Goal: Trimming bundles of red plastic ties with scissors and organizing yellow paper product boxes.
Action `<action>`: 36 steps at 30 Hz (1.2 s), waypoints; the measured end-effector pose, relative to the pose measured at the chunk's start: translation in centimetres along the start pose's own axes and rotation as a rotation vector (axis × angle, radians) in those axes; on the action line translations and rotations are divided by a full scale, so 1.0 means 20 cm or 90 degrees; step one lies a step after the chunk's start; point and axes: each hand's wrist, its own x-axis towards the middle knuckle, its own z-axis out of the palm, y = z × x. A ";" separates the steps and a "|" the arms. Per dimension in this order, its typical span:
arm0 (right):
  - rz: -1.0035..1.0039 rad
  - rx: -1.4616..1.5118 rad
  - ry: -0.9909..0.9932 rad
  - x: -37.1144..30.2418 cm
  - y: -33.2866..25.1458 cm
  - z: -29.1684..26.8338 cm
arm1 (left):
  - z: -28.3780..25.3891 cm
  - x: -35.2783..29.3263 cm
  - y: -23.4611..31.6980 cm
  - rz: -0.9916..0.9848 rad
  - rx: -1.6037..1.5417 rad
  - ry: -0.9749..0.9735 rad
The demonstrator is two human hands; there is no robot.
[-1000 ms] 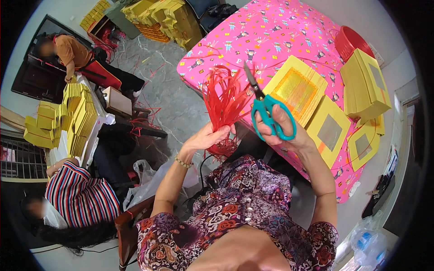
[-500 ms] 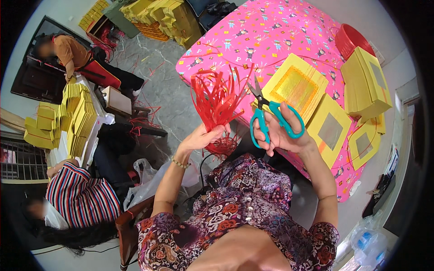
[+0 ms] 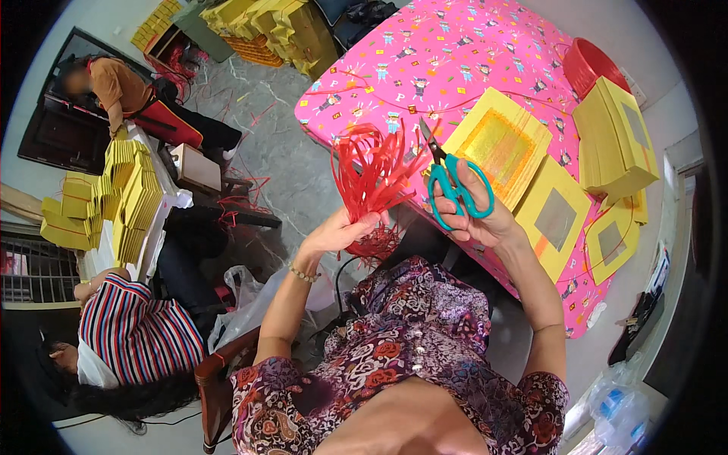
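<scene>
My left hand (image 3: 343, 230) is closed around a bunch of red plastic strips (image 3: 371, 171), gripped near its lower end. The long ends fan out above my fingers, and a curly tangle hangs below them. In my right hand (image 3: 489, 216) is a pair of scissors (image 3: 439, 155) with teal handles and dark blades. My fingers sit in the handle loops. The blades are together, pointing up and away, just right of the strips. Both hands are in front of the near edge of a table with a pink patterned cover (image 3: 440, 68).
On the pink cover lie flat yellow cardboard pieces with windows (image 3: 557, 220), a yellow stack (image 3: 614, 140) and a red basket (image 3: 591, 68). At left, two people (image 3: 144, 326) (image 3: 125, 87) are by a table with folded yellow pieces (image 3: 136, 189). A plastic bag (image 3: 250, 303) is beside my left arm.
The scissor blades have come together and the handle loops have drawn closer. My right hand has tilted slightly. The strips' loose ends have shifted a little to the right.
</scene>
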 end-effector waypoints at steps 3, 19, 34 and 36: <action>-0.004 0.022 -0.068 -0.01 -0.01 0.00 | -0.04 -0.02 -0.02 -0.008 -0.092 -0.053; 0.019 -0.013 -0.140 0.07 0.00 0.02 | -0.11 -0.04 -0.04 -0.002 -0.221 -0.210; -0.115 -0.135 -0.204 -0.04 -0.01 0.05 | -0.09 0.02 -0.05 -0.008 -0.263 -0.062; -0.059 -0.201 -0.200 -0.05 0.02 0.08 | -0.08 0.03 -0.02 -0.017 -0.252 -0.057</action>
